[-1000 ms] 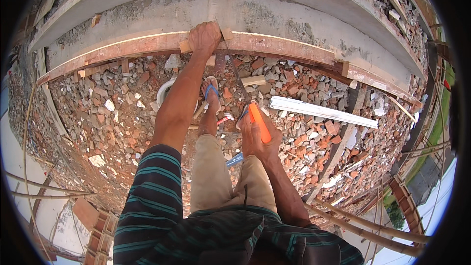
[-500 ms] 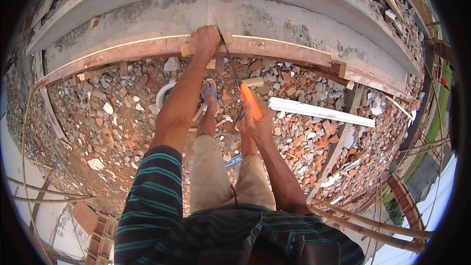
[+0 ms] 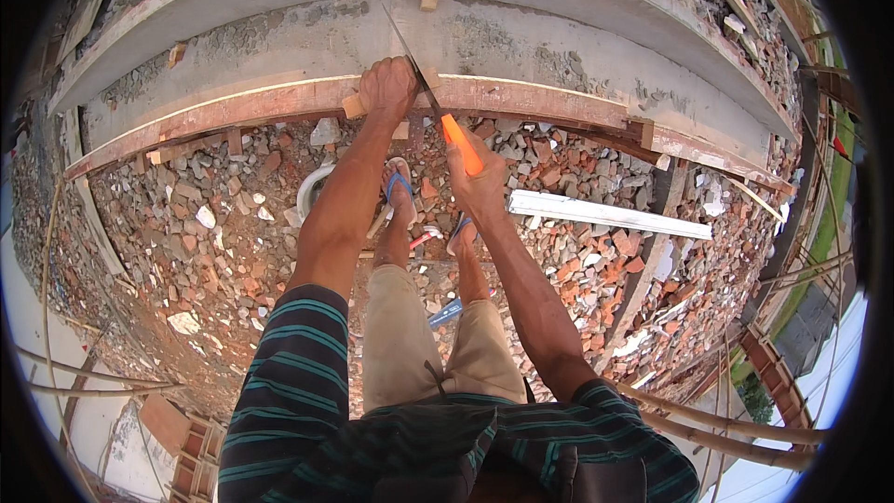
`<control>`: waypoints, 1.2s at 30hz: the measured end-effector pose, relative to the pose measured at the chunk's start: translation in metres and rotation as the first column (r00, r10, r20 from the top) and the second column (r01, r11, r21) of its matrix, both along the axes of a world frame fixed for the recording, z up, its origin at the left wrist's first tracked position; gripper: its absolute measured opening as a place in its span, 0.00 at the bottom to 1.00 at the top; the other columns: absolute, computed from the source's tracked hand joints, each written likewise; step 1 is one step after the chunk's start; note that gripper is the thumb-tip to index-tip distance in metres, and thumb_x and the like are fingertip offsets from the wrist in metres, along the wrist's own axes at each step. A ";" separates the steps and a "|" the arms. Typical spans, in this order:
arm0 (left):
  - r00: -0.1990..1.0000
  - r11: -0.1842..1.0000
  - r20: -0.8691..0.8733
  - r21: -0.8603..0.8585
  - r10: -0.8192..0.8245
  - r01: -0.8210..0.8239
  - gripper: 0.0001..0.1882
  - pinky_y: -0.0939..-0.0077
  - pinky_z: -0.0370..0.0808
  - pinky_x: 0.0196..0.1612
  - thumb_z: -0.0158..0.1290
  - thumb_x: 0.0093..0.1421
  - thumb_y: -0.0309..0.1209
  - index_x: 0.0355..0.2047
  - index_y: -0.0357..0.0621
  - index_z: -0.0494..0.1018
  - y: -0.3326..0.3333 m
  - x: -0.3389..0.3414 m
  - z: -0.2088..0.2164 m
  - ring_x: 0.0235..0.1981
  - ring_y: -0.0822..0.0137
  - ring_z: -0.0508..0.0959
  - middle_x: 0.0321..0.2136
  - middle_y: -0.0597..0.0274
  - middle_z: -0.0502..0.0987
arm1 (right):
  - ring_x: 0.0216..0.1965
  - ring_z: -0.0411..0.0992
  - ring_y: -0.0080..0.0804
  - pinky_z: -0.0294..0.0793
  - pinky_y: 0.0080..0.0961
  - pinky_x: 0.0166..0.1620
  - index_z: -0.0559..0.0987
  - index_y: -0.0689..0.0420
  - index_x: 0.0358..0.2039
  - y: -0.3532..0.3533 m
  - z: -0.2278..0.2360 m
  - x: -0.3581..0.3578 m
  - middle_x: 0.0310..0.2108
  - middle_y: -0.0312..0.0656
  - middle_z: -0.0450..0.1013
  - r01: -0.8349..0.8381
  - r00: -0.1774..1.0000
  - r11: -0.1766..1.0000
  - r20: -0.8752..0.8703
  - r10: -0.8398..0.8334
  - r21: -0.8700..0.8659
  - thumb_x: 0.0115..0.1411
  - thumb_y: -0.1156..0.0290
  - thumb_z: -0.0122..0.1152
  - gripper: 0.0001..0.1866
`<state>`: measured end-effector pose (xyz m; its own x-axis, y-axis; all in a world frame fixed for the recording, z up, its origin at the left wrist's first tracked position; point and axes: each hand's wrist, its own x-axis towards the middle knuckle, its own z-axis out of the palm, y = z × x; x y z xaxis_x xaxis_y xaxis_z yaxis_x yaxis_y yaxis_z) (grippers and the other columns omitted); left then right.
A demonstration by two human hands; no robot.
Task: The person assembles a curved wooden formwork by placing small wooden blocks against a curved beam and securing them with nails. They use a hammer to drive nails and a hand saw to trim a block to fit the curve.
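Note:
My right hand (image 3: 480, 179) is wrapped round the orange handle (image 3: 459, 142) of a hand saw. The saw's thin dark blade (image 3: 402, 41) slants away and to the left, crossing the top of a reddish wooden plank (image 3: 531, 99), with its tip over the grey concrete. Just left of the blade, my left hand (image 3: 387, 86) is closed on a small wooden piece (image 3: 353, 105) lying at the plank's edge. One end of that piece shows left of my fist; most of it is hidden under the hand. Whether the teeth touch it I cannot tell.
Broken brick rubble (image 3: 233, 214) covers the ground around my sandalled feet. A white board (image 3: 610, 213) lies to the right. A white round rim (image 3: 312, 188) shows beside my left forearm, and a blue tool (image 3: 445, 313) lies between my legs. Beyond the plank runs a concrete channel (image 3: 307, 42).
My right hand has pushed the saw forward and slightly left, so its tip reaches farther over the concrete. My left hand keeps its place, apart from a slight shift of the view.

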<state>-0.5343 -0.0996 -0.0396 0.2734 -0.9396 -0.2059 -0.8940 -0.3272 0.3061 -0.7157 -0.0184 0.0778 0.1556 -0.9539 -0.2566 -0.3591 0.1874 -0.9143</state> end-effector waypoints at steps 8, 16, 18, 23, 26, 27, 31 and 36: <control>0.995 0.992 -0.014 0.082 0.097 -0.095 0.19 0.52 0.77 0.39 0.41 0.62 0.37 0.29 0.39 0.79 0.006 0.002 0.009 0.35 0.45 0.81 0.33 0.42 0.80 | 0.39 0.81 0.39 0.77 0.29 0.45 0.72 0.62 0.56 0.122 0.093 -0.106 0.39 0.49 0.80 -0.187 0.959 0.980 -0.231 0.165 -0.075 0.65 0.67 0.49 0.21; 0.998 0.999 0.041 -0.022 0.043 -0.042 0.19 0.54 0.77 0.39 0.42 0.62 0.36 0.24 0.38 0.79 -0.004 0.003 -0.004 0.33 0.46 0.81 0.29 0.44 0.80 | 0.24 0.75 0.42 0.73 0.33 0.31 0.75 0.61 0.51 -0.022 -0.016 0.022 0.24 0.54 0.75 -0.063 0.998 0.997 -0.016 0.062 -0.042 0.61 0.69 0.57 0.19; 0.993 0.990 0.026 0.077 0.115 -0.117 0.17 0.55 0.76 0.41 0.44 0.60 0.34 0.24 0.38 0.78 0.004 0.000 0.002 0.34 0.48 0.81 0.28 0.46 0.81 | 0.25 0.74 0.47 0.72 0.37 0.32 0.75 0.60 0.52 0.025 -0.010 -0.010 0.27 0.55 0.76 -0.038 0.999 0.999 -0.005 0.038 0.029 0.61 0.69 0.57 0.19; 0.992 0.992 0.027 0.013 0.127 -0.128 0.16 0.53 0.77 0.36 0.44 0.61 0.34 0.25 0.39 0.79 0.013 0.001 0.004 0.31 0.46 0.82 0.28 0.45 0.80 | 0.42 0.79 0.33 0.77 0.26 0.46 0.72 0.63 0.57 0.108 0.081 -0.105 0.43 0.51 0.78 -0.165 0.981 0.986 -0.095 0.167 0.021 0.67 0.65 0.48 0.22; 0.999 0.998 0.037 -0.056 0.039 -0.037 0.16 0.53 0.78 0.36 0.44 0.61 0.34 0.26 0.38 0.79 0.000 -0.002 -0.001 0.31 0.46 0.82 0.28 0.45 0.81 | 0.41 0.77 0.30 0.75 0.25 0.45 0.75 0.67 0.53 0.049 0.014 -0.036 0.43 0.50 0.78 -0.025 1.000 0.999 -0.007 0.025 0.039 0.64 0.71 0.55 0.19; 0.999 0.997 0.043 -0.074 0.021 -0.018 0.17 0.53 0.78 0.36 0.44 0.61 0.35 0.26 0.38 0.79 0.000 -0.003 -0.003 0.31 0.46 0.82 0.29 0.45 0.81 | 0.39 0.75 0.27 0.74 0.23 0.43 0.75 0.67 0.52 0.008 -0.009 -0.004 0.41 0.48 0.78 -0.033 0.999 0.984 -0.002 0.034 0.177 0.64 0.70 0.56 0.19; 0.998 0.999 0.053 0.037 0.028 -0.030 0.17 0.54 0.78 0.36 0.44 0.61 0.35 0.26 0.39 0.79 0.016 -0.005 -0.007 0.31 0.47 0.82 0.28 0.46 0.81 | 0.36 0.77 0.33 0.75 0.28 0.39 0.74 0.63 0.54 0.026 -0.007 -0.017 0.40 0.48 0.79 -0.085 0.994 0.995 -0.059 0.088 0.055 0.63 0.70 0.55 0.19; 0.992 0.992 0.044 -0.029 0.122 -0.121 0.17 0.55 0.78 0.37 0.44 0.61 0.36 0.25 0.40 0.78 0.007 0.000 -0.007 0.31 0.46 0.82 0.26 0.47 0.80 | 0.39 0.80 0.35 0.79 0.27 0.44 0.71 0.66 0.57 0.117 0.074 -0.113 0.46 0.53 0.77 -0.182 0.972 0.983 -0.155 0.177 -0.023 0.64 0.67 0.52 0.23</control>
